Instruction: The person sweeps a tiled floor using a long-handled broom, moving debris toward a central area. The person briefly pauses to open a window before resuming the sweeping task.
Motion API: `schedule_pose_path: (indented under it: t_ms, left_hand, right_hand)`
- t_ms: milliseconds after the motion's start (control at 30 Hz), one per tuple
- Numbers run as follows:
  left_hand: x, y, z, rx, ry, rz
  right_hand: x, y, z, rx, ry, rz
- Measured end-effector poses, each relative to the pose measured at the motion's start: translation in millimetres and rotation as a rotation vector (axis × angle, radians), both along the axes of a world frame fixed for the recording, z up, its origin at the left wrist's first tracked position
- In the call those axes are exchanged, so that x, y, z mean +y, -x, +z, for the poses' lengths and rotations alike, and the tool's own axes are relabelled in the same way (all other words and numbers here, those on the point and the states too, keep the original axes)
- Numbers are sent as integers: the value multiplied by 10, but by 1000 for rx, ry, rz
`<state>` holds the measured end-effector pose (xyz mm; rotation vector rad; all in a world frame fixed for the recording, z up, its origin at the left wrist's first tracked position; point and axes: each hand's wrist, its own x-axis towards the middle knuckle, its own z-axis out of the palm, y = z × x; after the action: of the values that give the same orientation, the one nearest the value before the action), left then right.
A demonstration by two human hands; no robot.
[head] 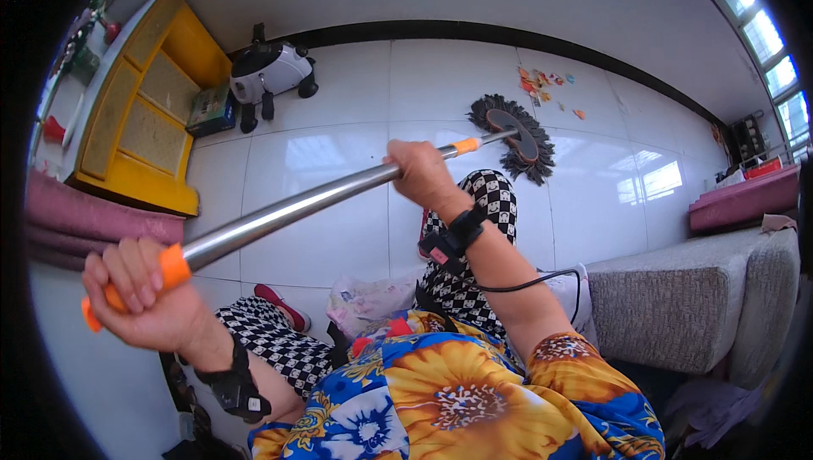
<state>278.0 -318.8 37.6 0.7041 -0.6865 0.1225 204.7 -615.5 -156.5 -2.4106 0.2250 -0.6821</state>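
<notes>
A dust mop with a steel telescopic handle [298, 212] slants across the view from lower left to upper right. My left hand [136, 295] is wrapped around the orange grip at its top end. Farther down the shaft, my right hand [422, 171] is closed around the metal tube, just behind an orange collar [467, 146]. The mop head [513, 135], an oval plate with a dark grey fringe, rests on the white tiled floor [343, 155]. Colourful scraps of litter [540, 84] lie scattered just beyond the fringe, towards the wall.
A yellow cabinet [140, 174] stands at the left. Beside it are a box [213, 110] and a white-and-black pedal exerciser [273, 72]. A grey upholstered sofa [660, 301] is close on my right, with a pink-covered surface [743, 199] behind it. A dark skirting [444, 29] edges the wall.
</notes>
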Motion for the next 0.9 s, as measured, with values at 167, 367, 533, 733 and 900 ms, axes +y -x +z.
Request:
schedule_pose_path:
  t_ms: [167,367,533,733,900]
  left_hand:
    - [1108,277,-110,66,2,224]
    - [2195,1214,-9,-105,-411,1168]
    - [1878,1890,145,-261,-478,1128]
    - [2001,2111,305,-349,-336,892]
    - [2137,1883,373,-362,-338,880]
  right_hand:
    - [833,-277,-125,111,66,250]
    - [1988,-634,-79,121,36,671]
    - [2681,-848,-60,-2,-90,936]
    - [2853,-596,124,-56,-146,1054]
    - [2448,-214,365,-13,-227,1088]
